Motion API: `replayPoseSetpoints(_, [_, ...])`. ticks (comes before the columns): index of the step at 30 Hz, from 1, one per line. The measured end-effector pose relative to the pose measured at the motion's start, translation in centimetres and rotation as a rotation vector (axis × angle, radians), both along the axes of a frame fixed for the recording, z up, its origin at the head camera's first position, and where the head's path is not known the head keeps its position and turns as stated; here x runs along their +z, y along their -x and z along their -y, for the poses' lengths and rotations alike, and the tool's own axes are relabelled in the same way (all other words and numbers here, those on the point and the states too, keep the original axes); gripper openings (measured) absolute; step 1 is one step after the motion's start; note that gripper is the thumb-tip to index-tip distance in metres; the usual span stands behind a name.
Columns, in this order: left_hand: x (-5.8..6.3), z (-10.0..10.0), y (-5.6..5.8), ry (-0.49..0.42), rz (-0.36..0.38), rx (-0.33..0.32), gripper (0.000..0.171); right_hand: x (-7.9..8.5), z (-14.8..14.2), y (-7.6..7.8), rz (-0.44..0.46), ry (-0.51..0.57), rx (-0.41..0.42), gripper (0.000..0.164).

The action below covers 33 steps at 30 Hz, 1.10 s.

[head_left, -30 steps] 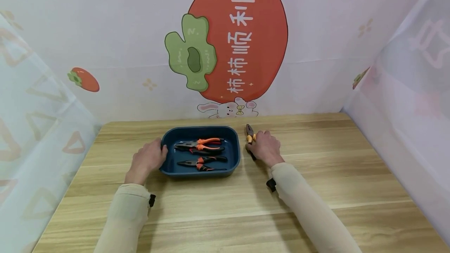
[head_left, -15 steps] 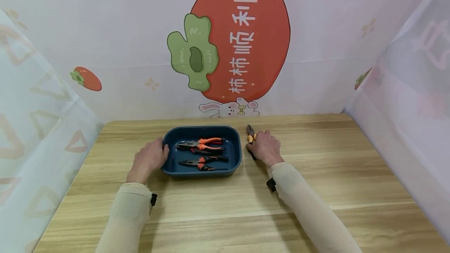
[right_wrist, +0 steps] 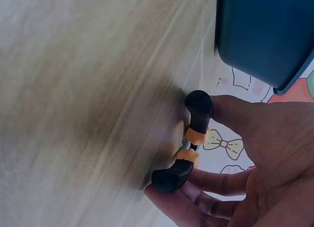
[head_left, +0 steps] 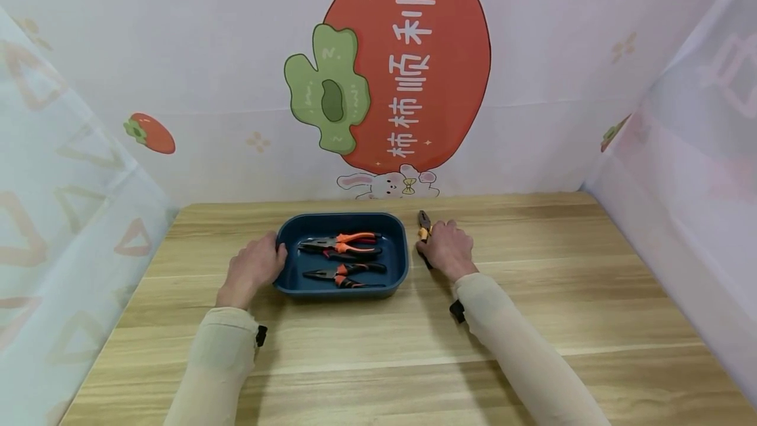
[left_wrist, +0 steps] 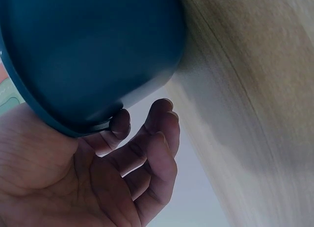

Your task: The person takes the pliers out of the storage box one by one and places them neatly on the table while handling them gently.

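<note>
A dark blue tray (head_left: 340,292) stands on the table with several pliers lying in it, among them an orange-handled pair (head_left: 352,248) and a black-and-orange pair (head_left: 344,275) nearer its front. My left hand (head_left: 250,269) grips the tray's left rim; in the left wrist view the thumb is over the edge and the curled fingers (left_wrist: 159,158) are at the outer wall. To the right of the tray, my right hand (head_left: 449,250) holds yellow-and-black pliers (head_left: 424,221) by the handles, thumb on one handle and fingers at the other. Their head points to the back.
The wooden table (head_left: 355,360) reaches to a printed cloth backdrop (head_left: 236,71) at the rear. Cloth walls flank it left and right. A narrow strip of table lies between the tray and the pliers.
The whole scene has shifted slightly rightward in the head view. Both hands, the tray and the pliers keep nearly the same places on the table.
</note>
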<state>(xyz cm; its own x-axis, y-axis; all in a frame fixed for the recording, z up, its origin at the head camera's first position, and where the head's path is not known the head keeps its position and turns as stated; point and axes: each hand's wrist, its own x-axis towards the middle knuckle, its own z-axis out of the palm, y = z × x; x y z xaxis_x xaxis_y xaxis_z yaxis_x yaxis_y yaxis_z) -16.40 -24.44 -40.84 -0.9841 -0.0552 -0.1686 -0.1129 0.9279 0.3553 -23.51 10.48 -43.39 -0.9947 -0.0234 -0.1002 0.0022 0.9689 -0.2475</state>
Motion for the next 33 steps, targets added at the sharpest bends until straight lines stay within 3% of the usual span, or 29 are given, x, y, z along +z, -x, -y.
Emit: replayPoseSetpoints(33, [-0.05,0.07,-0.10,0.002,-0.022,-0.002,0.030,0.12,0.05,0.23,-0.004,0.008,-0.016,0.054])
